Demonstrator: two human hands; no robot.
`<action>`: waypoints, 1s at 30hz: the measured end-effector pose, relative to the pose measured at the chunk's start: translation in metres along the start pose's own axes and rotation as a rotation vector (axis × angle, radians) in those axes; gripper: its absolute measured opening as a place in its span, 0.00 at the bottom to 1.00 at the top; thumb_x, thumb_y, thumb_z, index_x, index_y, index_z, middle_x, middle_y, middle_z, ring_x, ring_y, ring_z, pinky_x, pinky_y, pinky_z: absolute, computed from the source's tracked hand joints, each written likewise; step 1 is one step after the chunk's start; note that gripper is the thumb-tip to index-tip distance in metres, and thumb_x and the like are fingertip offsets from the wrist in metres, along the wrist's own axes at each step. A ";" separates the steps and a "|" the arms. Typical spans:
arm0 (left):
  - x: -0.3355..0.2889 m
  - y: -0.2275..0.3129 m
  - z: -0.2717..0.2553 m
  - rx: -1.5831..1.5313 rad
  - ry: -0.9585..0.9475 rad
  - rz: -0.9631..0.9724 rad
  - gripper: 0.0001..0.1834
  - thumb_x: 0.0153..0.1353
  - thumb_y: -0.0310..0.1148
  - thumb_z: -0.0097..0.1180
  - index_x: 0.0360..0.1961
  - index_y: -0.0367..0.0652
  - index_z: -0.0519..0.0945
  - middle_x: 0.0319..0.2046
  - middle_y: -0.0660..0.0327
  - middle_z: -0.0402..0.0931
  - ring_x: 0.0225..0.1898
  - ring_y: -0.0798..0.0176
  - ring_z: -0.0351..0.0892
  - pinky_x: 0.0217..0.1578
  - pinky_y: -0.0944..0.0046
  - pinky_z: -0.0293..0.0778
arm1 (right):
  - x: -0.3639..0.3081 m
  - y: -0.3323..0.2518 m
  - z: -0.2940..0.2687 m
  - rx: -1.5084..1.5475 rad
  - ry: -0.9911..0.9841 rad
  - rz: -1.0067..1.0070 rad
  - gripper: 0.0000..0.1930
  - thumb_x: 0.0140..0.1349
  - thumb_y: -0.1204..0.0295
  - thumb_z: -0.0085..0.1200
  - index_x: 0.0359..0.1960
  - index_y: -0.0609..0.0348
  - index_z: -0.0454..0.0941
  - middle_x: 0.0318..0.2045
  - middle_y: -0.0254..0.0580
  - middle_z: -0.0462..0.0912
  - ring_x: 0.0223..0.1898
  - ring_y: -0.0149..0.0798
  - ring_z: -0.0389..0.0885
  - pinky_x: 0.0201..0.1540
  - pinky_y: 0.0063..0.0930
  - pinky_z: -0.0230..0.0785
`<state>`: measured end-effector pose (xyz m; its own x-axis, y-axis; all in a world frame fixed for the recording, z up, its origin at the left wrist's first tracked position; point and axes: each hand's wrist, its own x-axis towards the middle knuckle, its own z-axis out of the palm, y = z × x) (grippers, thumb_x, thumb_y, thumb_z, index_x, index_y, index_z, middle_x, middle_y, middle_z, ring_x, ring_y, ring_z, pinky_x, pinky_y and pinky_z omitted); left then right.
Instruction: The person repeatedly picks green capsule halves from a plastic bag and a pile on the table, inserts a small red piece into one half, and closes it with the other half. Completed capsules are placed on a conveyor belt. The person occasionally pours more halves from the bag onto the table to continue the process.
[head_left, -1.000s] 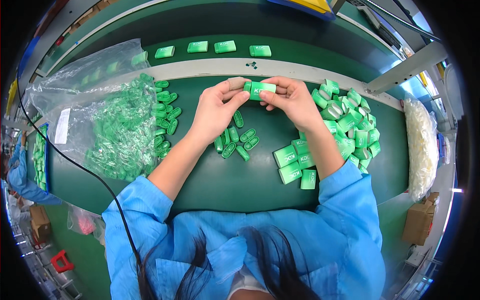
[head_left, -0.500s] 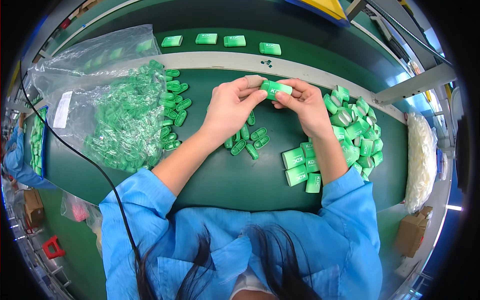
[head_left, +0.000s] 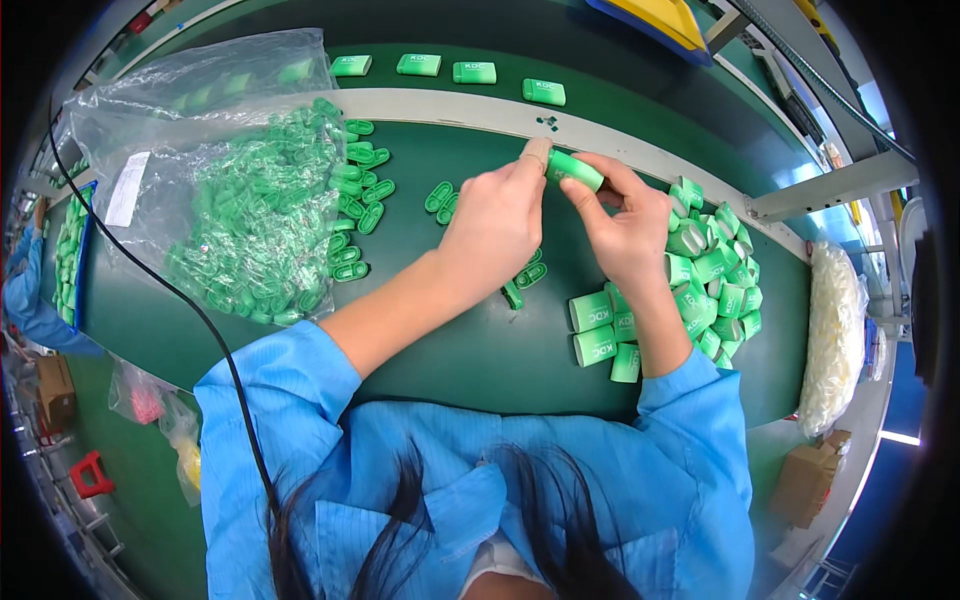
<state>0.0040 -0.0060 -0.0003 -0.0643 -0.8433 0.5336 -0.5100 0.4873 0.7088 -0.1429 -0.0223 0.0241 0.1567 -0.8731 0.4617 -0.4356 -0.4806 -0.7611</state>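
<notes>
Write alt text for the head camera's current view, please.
A person's right hand holds a small green case above a dark green worktable, with the left hand at its left end. On the left, green oval parts lie beside a clear bag filled with more; on the right is a heap of green cases.

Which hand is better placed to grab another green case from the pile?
Probably the right hand: it's close beside the pile, though gripping a case. The left hand is farther away.
</notes>
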 end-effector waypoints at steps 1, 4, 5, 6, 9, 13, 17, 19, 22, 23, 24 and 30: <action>0.004 -0.005 -0.001 -0.019 -0.043 -0.009 0.17 0.58 0.23 0.49 0.50 0.34 0.70 0.24 0.45 0.74 0.26 0.43 0.76 0.27 0.53 0.71 | 0.002 0.005 0.000 -0.009 -0.037 0.045 0.13 0.51 0.72 0.61 0.38 0.63 0.79 0.28 0.45 0.83 0.26 0.32 0.82 0.34 0.21 0.73; 0.019 -0.023 -0.004 0.050 -0.136 -0.025 0.16 0.57 0.23 0.48 0.49 0.33 0.70 0.31 0.43 0.75 0.34 0.41 0.76 0.35 0.50 0.71 | 0.024 0.033 -0.002 -0.019 -0.118 0.115 0.14 0.52 0.69 0.61 0.38 0.63 0.79 0.25 0.42 0.82 0.24 0.30 0.80 0.32 0.23 0.71; 0.022 -0.026 -0.006 0.093 -0.163 -0.029 0.16 0.57 0.22 0.48 0.48 0.33 0.70 0.34 0.42 0.75 0.37 0.41 0.75 0.39 0.50 0.71 | 0.040 0.038 -0.007 -0.081 -0.162 0.137 0.14 0.52 0.69 0.60 0.39 0.62 0.79 0.23 0.39 0.82 0.25 0.29 0.80 0.32 0.23 0.71; 0.022 -0.021 -0.009 0.099 -0.100 -0.030 0.17 0.55 0.21 0.48 0.48 0.37 0.71 0.43 0.46 0.73 0.46 0.43 0.71 0.47 0.51 0.68 | 0.059 0.044 -0.011 -0.091 -0.191 0.229 0.14 0.54 0.70 0.59 0.40 0.65 0.78 0.25 0.36 0.80 0.26 0.26 0.77 0.32 0.20 0.71; 0.024 -0.011 -0.028 0.226 -0.414 0.205 0.19 0.52 0.19 0.49 0.47 0.39 0.74 0.47 0.51 0.72 0.49 0.47 0.69 0.50 0.54 0.67 | 0.102 0.083 -0.024 -0.005 -0.230 0.500 0.16 0.55 0.71 0.59 0.43 0.68 0.76 0.28 0.33 0.79 0.27 0.23 0.76 0.33 0.18 0.71; 0.005 -0.004 -0.035 0.360 -0.716 0.240 0.16 0.47 0.18 0.51 0.39 0.39 0.80 0.44 0.54 0.76 0.49 0.51 0.71 0.51 0.57 0.69 | 0.113 0.117 -0.021 -0.100 -0.070 0.528 0.19 0.55 0.70 0.59 0.46 0.71 0.74 0.37 0.41 0.79 0.27 0.26 0.77 0.34 0.19 0.72; 0.016 0.004 -0.031 0.515 -0.779 0.193 0.15 0.45 0.19 0.53 0.37 0.37 0.80 0.34 0.53 0.76 0.41 0.52 0.76 0.42 0.56 0.74 | 0.093 0.088 -0.048 -0.567 -0.122 0.093 0.20 0.50 0.69 0.61 0.46 0.62 0.76 0.40 0.41 0.80 0.27 0.27 0.77 0.34 0.23 0.72; 0.012 0.000 -0.028 0.522 -0.708 0.217 0.14 0.45 0.20 0.54 0.36 0.37 0.80 0.31 0.53 0.75 0.37 0.52 0.77 0.38 0.55 0.75 | 0.068 0.045 -0.057 -0.418 -0.508 0.104 0.17 0.46 0.71 0.62 0.41 0.58 0.78 0.36 0.36 0.80 0.26 0.28 0.76 0.32 0.24 0.70; 0.011 0.001 -0.025 0.417 -0.586 0.126 0.15 0.45 0.21 0.54 0.38 0.37 0.79 0.27 0.54 0.74 0.33 0.53 0.77 0.35 0.58 0.75 | 0.011 -0.015 -0.065 -0.246 -1.045 0.096 0.16 0.45 0.77 0.61 0.39 0.59 0.78 0.34 0.37 0.77 0.27 0.33 0.76 0.33 0.27 0.71; 0.011 0.003 -0.023 0.359 -0.546 0.077 0.15 0.46 0.21 0.54 0.38 0.37 0.79 0.26 0.55 0.73 0.31 0.54 0.77 0.34 0.59 0.75 | -0.012 -0.023 -0.069 -0.295 -1.028 -0.058 0.18 0.45 0.78 0.59 0.42 0.59 0.76 0.37 0.40 0.76 0.32 0.38 0.77 0.34 0.30 0.72; 0.012 0.001 -0.022 0.265 -0.518 0.059 0.15 0.47 0.22 0.54 0.39 0.37 0.79 0.26 0.56 0.73 0.30 0.57 0.77 0.33 0.62 0.74 | -0.028 -0.026 -0.066 -0.432 -1.028 -0.194 0.21 0.42 0.81 0.56 0.43 0.60 0.75 0.38 0.43 0.76 0.38 0.44 0.78 0.37 0.35 0.74; 0.024 -0.010 -0.025 -0.688 -0.584 -0.620 0.14 0.56 0.27 0.56 0.44 0.35 0.77 0.34 0.64 0.77 0.29 0.75 0.75 0.33 0.74 0.73 | -0.035 -0.031 -0.058 -0.618 -0.977 -0.263 0.14 0.40 0.80 0.55 0.34 0.63 0.75 0.31 0.43 0.73 0.30 0.42 0.78 0.29 0.33 0.71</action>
<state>0.0295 -0.0252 0.0169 -0.4509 -0.8748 -0.1771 -0.0174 -0.1898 0.9817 -0.1863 0.0282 0.0577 0.7991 -0.5745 -0.1771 -0.6012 -0.7677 -0.2220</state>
